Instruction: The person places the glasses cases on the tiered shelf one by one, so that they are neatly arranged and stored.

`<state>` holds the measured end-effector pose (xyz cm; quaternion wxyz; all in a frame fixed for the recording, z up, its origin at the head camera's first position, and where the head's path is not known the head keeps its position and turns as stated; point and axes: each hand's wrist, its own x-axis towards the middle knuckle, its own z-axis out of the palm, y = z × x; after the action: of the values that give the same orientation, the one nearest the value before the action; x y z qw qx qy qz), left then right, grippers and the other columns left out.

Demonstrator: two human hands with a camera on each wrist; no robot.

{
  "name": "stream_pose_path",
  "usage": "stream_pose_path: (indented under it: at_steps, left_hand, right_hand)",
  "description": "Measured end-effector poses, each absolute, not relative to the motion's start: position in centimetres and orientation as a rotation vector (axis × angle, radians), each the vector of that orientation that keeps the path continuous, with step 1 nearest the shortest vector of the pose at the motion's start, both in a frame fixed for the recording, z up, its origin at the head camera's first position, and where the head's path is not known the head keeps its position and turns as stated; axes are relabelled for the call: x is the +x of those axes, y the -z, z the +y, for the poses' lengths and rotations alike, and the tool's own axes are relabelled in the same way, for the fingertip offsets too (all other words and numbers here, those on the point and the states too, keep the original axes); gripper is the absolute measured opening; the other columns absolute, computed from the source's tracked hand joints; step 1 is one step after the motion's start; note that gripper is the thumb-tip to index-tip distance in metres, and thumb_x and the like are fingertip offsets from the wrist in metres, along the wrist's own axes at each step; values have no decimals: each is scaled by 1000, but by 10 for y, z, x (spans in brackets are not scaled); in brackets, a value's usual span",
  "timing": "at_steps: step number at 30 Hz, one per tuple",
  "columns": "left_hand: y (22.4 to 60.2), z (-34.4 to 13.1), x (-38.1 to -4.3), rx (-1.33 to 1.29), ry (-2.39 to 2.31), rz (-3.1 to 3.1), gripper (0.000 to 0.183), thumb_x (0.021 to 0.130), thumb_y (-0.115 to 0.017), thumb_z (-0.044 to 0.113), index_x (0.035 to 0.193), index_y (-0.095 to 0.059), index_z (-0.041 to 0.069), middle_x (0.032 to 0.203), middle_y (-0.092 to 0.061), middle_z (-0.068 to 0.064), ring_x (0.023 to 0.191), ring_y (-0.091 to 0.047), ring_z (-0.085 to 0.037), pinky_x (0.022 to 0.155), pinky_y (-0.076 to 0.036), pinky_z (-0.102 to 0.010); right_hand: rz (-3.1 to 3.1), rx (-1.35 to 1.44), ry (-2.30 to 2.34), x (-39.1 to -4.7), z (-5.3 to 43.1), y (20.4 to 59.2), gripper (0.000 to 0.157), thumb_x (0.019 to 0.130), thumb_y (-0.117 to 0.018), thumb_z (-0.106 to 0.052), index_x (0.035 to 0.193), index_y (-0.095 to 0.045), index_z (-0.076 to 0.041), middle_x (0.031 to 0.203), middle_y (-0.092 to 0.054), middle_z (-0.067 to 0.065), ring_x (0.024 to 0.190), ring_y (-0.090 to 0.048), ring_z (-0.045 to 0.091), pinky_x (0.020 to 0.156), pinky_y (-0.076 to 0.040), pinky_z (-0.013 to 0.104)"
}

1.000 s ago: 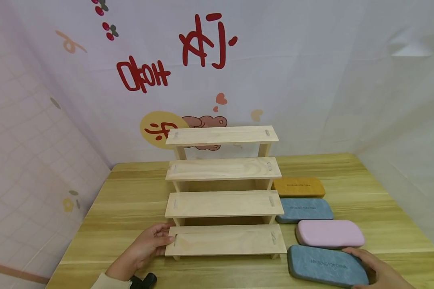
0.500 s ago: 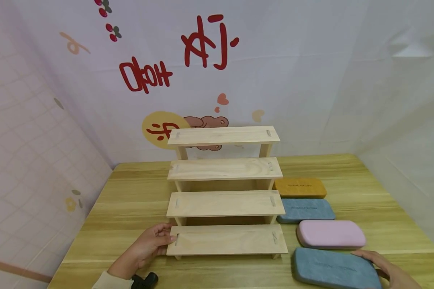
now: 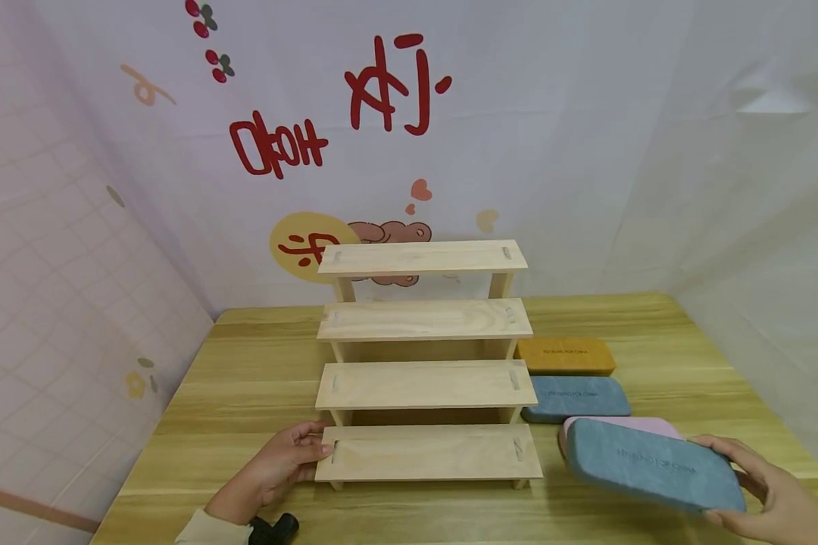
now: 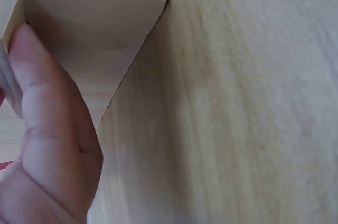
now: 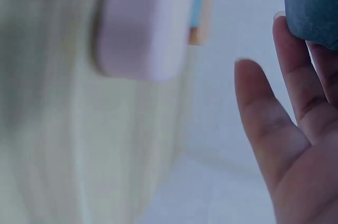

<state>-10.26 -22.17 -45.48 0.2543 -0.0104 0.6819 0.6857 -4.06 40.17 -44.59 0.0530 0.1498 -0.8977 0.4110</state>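
Observation:
A four-step wooden display stand [image 3: 429,454] rises in the middle of the table in the head view. My left hand [image 3: 282,463] grips the left end of its lowest board, thumb on the edge; the left wrist view shows the thumb [image 4: 45,92] against the wood. At the lower right, my right hand [image 3: 777,492] holds a blue glasses case [image 3: 654,465] by its right end, lifted and tilted. That case overlaps a pink glasses case [image 3: 654,426] behind it. In the right wrist view, fingers [image 5: 293,60] touch the blue case's end.
Right of the stand, an orange glasses case [image 3: 566,356] and a second blue case [image 3: 576,399] lie in a column with the pink one. A printed cloth backdrop [image 3: 552,151] stands behind the wooden table [image 3: 245,363] and along its sides.
My right hand has lifted the front blue glasses case off the table, moving it slightly right and up over the pink one. The left hand keeps its grip on the stand.

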Motion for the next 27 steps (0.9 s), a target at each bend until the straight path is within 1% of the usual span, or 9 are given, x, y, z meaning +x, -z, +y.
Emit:
stream_pose_path:
  at_steps: [5,8,10,13,15,17,22,24,27]
  left_hand:
    - [455,-220,-102,-24,-1863,1855,68,93,-62,7,139,-21,-22,103,-62,-8,91,-65,-19,79,-56,-37]
    - [455,-221,-102,-19,-1860,1859,70,93,-61,7,139,-18,-23,104,-61,-9,91,-65,-18,79,-56,-37]
    - [455,-221,-102,-18,-1858,1860,72,93,-61,7,139,-15,-23,104,-61,-9,91,-65,-17,79,-56,-36]
    - [454,-222,-101,-16,-1854,1861,73,94,-61,8,139,-13,-24,106,-60,-10,91,-64,-17,80,-56,-36]
    - [454,-223,-101,-16,-1851,1862,74,94,-61,8,140,-12,-24,107,-60,-11,92,-64,-17,80,-56,-36]
    - [453,-223,-101,-15,-1847,1865,75,94,-61,9,140,-12,-24,107,-60,-11,92,-64,-17,80,-56,-36]
    - [453,-223,-101,-13,-1844,1863,75,94,-61,9,140,-12,-24,107,-60,-11,92,-64,-17,80,-56,-36]
    - [453,-222,-101,-15,-1845,1860,74,94,-61,8,140,-13,-24,107,-60,-11,92,-64,-17,79,-56,-36]
    - [453,-222,-101,-14,-1847,1855,73,94,-60,8,140,-14,-24,106,-60,-10,92,-65,-17,79,-56,-36]
  right_hand:
    - [-2734,364,-1156,-49,395,427,90,70,-76,14,139,-41,-31,124,-36,-36,103,-36,-23,72,-32,-1]
    - [-2725,400,-1123,-57,391,417,89,70,-77,12,142,-41,-27,126,-34,-34,106,-35,-23,76,-30,0]
    - [-2704,451,-1134,-64,387,410,91,71,-76,13,143,-39,-27,129,-34,-32,108,-34,-22,79,-29,1]
    - [-2642,579,-1186,-76,381,401,91,68,-73,19,145,-39,-16,134,-36,-25,114,-36,-17,84,-28,2]
    - [-2626,636,-1214,-84,376,394,90,69,-72,20,145,-40,-14,135,-37,-23,114,-38,-14,86,-28,2]
    - [-2603,694,-1228,-92,371,386,88,67,-72,21,143,-41,-9,134,-40,-19,112,-41,-11,87,-29,2]
    - [-2573,759,-1262,-111,355,365,81,65,-73,21,138,-44,2,130,-47,-18,106,-47,-6,88,-34,3]
    - [-2590,748,-1281,-118,349,357,78,68,-73,19,138,-44,0,129,-47,-19,105,-48,-7,84,-37,4]
    - [-2621,727,-1298,-128,341,347,77,71,-73,15,139,-44,-5,128,-46,-18,105,-48,-6,83,-36,6]
